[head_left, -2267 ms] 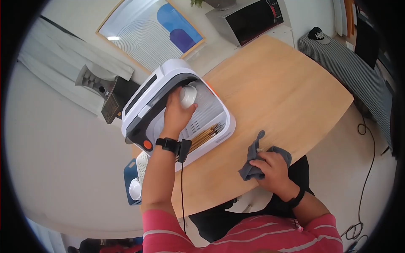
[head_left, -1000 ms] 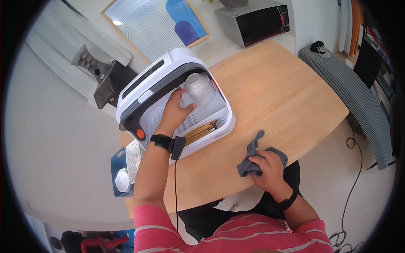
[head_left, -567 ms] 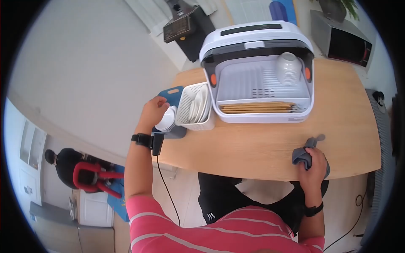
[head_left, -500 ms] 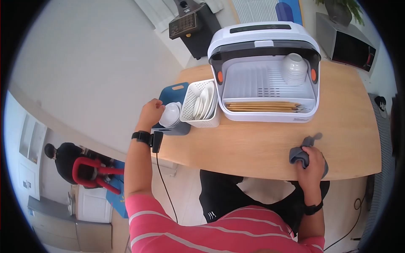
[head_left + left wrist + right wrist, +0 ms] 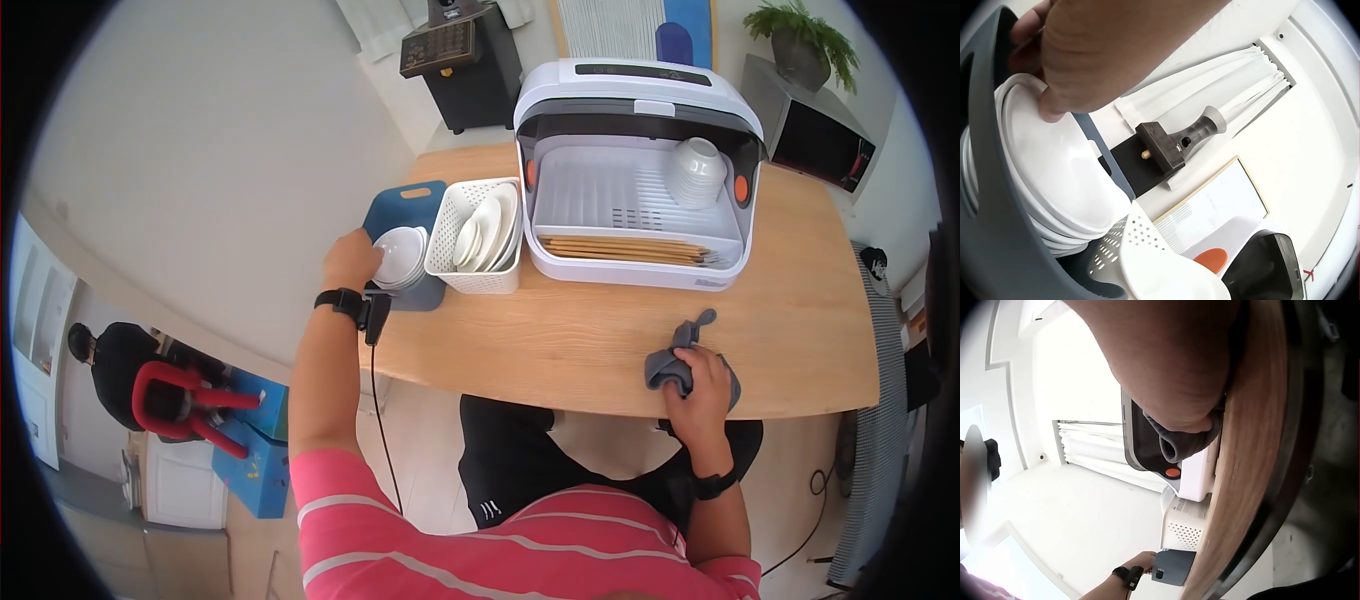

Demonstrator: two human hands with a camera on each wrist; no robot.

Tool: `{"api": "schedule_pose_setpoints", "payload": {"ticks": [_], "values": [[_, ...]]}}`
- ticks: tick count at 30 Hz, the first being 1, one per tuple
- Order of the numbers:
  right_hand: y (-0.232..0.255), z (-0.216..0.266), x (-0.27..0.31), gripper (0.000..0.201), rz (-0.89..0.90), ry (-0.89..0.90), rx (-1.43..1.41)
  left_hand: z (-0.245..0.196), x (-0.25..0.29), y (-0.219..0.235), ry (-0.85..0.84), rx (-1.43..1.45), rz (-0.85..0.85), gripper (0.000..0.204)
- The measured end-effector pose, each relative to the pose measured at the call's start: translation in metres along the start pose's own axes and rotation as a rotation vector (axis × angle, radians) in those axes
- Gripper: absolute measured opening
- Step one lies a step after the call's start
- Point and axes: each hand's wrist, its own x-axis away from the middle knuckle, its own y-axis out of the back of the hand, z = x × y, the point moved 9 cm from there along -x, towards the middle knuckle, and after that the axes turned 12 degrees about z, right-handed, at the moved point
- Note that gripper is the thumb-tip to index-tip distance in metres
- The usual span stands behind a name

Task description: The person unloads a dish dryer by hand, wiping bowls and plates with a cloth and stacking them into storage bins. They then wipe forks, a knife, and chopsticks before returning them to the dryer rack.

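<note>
My left hand (image 5: 352, 260) is at the left side of a blue basket (image 5: 408, 203). In the left wrist view the thumb of this hand (image 5: 1079, 56) lies against the top white bowl (image 5: 1063, 159) of a nested stack, with the other fingers parted from it near the rim; no firm hold shows. The bowls (image 5: 400, 252) lean inside the basket. On the table's near right part, my right hand (image 5: 704, 395) grips a crumpled grey cloth (image 5: 664, 369); the right wrist view shows a fold of the cloth (image 5: 1179, 445) below the hand.
A white perforated basket (image 5: 473, 281) of plates stands between the blue basket and a white open-fronted cabinet (image 5: 635, 270). The cabinet holds stacked bowls (image 5: 697, 175) and chopstick-like sticks (image 5: 620, 248). Behind are a microwave (image 5: 822, 140) and plant (image 5: 805, 45). A person (image 5: 125, 370) is at far left.
My left hand has left the cabinet's inside, moved left to the blue basket and lowered onto the bowls. The head view has swung left. My right hand still grips the cloth.
</note>
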Motion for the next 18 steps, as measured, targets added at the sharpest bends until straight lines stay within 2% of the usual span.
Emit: {"api": "schedule_pose_setpoints", "payload": {"ticks": [3, 10, 12, 18], "values": [[0.003, 0.001, 0.001, 0.051, -0.005, 0.002, 0.025, -0.014, 0.019, 0.007, 0.012, 0.024, -0.006, 0.047], [0.004, -0.003, 0.004, 0.051, -0.014, 0.004, 0.001, -0.006, 0.000, -0.001, 0.001, 0.012, 0.079, 0.039], [0.003, -0.002, 0.003, 0.051, -0.009, 0.005, -0.005, -0.001, -0.001, 0.006, 0.058, 0.015, 0.009, 0.036], [0.001, -0.002, 0.001, 0.052, -0.011, 0.011, 0.014, 0.001, 0.005, 0.023, 0.058, 0.070, -0.161, 0.031]]}}
